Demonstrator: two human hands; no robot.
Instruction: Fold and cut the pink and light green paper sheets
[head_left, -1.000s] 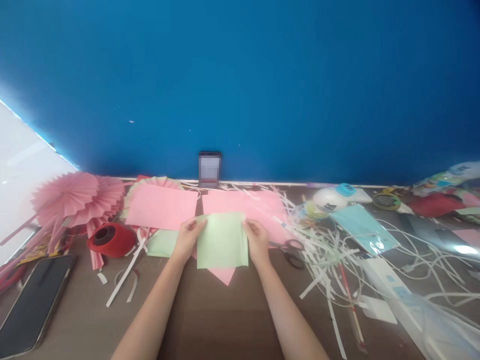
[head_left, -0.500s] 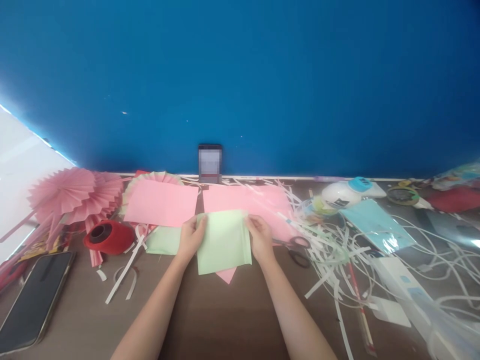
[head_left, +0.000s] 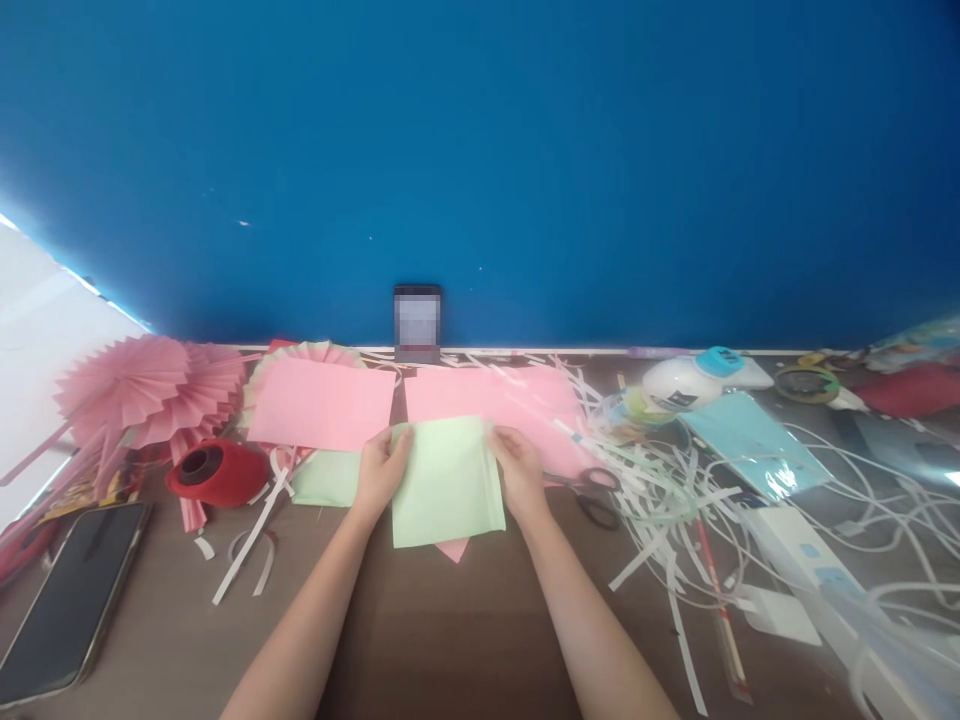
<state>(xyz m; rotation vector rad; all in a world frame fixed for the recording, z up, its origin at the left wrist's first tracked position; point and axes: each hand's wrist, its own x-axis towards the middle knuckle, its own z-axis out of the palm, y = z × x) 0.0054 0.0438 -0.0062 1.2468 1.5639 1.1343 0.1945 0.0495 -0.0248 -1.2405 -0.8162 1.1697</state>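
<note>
Between my two hands is a light green sheet of paper, with a narrow fold along its right edge. My left hand pinches its upper left side, thumb on the front. At the upper right, my right hand grips the edge between thumb and fingers. A pink paper corner pokes out below the green sheet. Behind lie a pink sheet and more pink paper. Left of my left hand, another green paper rests partly under the pink sheet.
Scissors lie to the right, beside a heap of white paper strips and cables. A white glue bottle is behind them. Pink paper fans, a red spool and a phone are at left. Another phone leans on the blue wall.
Both hands keep hold of the green sheet in nearly the same place. The fold at its right edge looks slightly wider at the bottom; the view has shifted a little.
</note>
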